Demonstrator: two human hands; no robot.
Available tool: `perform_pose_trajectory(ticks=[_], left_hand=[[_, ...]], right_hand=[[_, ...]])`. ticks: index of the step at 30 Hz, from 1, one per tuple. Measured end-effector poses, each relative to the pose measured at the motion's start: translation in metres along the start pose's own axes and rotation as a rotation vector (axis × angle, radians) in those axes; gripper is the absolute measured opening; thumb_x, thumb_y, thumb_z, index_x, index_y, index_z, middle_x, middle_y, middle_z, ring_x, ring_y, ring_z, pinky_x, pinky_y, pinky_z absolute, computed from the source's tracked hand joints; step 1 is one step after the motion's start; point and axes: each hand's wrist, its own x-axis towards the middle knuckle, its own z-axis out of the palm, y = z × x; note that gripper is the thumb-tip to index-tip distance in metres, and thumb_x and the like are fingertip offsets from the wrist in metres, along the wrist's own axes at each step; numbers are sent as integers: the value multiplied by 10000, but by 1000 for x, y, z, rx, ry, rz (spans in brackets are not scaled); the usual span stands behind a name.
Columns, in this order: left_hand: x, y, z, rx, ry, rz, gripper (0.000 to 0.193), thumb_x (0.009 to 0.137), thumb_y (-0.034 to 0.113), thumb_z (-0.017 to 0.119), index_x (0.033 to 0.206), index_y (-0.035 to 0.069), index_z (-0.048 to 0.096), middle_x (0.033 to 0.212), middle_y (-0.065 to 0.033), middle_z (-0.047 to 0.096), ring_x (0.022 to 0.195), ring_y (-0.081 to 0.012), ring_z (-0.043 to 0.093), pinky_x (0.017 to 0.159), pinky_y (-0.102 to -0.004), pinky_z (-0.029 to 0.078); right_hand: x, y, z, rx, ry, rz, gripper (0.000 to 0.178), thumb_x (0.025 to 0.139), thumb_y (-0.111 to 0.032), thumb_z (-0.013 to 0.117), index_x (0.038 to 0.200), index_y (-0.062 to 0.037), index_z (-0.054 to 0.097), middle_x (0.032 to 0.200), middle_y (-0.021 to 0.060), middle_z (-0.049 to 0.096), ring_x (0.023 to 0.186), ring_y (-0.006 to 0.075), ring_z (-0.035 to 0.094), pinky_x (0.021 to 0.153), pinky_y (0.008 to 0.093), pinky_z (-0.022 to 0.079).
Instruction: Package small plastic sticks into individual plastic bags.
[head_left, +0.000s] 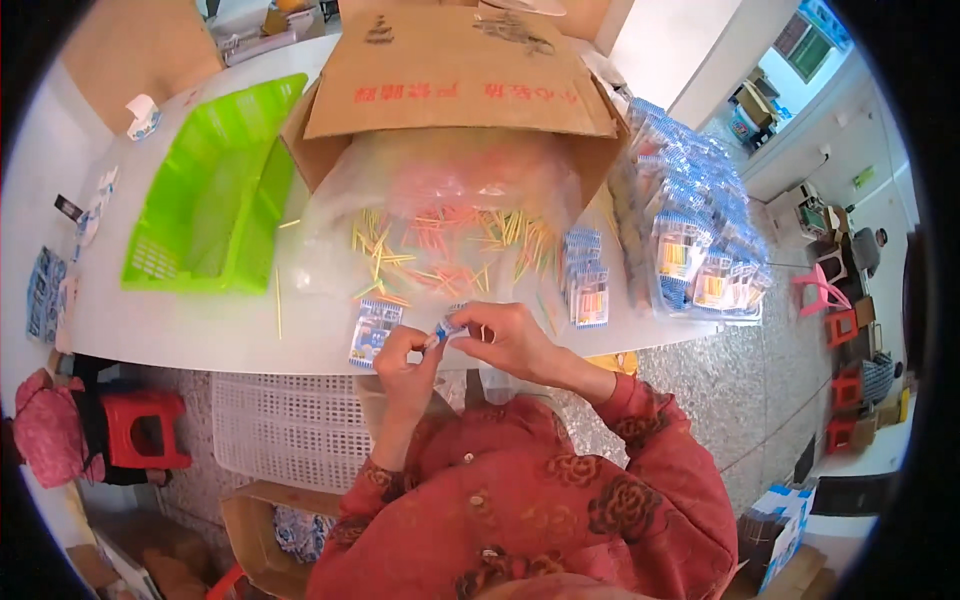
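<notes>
Near the table's front edge, a small blue-and-white plastic packet point(447, 326) is pinched between my two hands. My left hand point(404, 372) grips it from the left, thumb and finger together. My right hand point(512, 342) holds its upper right side, with the fingers curled. Beside my left hand a flat blue-and-white packet point(375, 331) lies on the table. Beyond my hands are loose thin yellow sticks point(372, 240) and pink sticks point(432, 232), spread in front of a clear plastic bag point(340, 170). Filled packets of coloured sticks point(590, 298) lie to the right of my right hand.
A large cardboard box point(450, 85) lies open toward me behind the sticks. The green basket point(265, 215) stands left; a clear bin point(690, 312) heaped with blue packets stands right. Below the table are a white crate point(285, 425), a red stool point(145, 425) and a cardboard carton point(250, 530).
</notes>
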Motion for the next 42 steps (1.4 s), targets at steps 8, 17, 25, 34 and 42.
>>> perform_pose_trajectory(ticks=[8,17,25,34,42], left_hand=[[-1,2,10,-76,-115,34,133,672,-57,686,752,-16,588,710,-95,581,626,-180,592,573,-270,476],[0,-3,11,-46,14,-64,147,684,-63,657,817,-19,609,784,-109,627,690,-189,613,647,-272,485],[-2,-20,0,-323,30,-275,76,736,-28,673,780,-18,611,727,-8,605,676,-60,521,629,-215,436],[-8,-12,-24,-286,32,-365,71,758,12,683,765,4,613,711,34,566,652,-26,461,599,-189,387],[-8,-13,-19,-324,-13,-308,79,754,8,684,772,5,608,707,31,565,666,-31,467,609,-194,396]], right_hand=[[3,9,5,-382,40,-350,125,749,-118,632,763,-36,538,747,85,548,703,270,581,575,374,468],[13,-2,13,-462,120,-466,119,696,-53,633,735,-42,521,755,66,556,707,245,582,575,339,484],[42,-3,-7,115,-75,-225,92,806,-82,612,879,-32,588,837,56,602,705,126,570,608,274,467],[124,86,-50,-758,119,-203,313,769,-101,559,1075,-41,576,997,198,599,885,348,589,749,414,483],[170,63,-105,-700,374,-360,243,771,-53,549,1012,-28,546,958,241,570,914,426,529,745,451,449]])
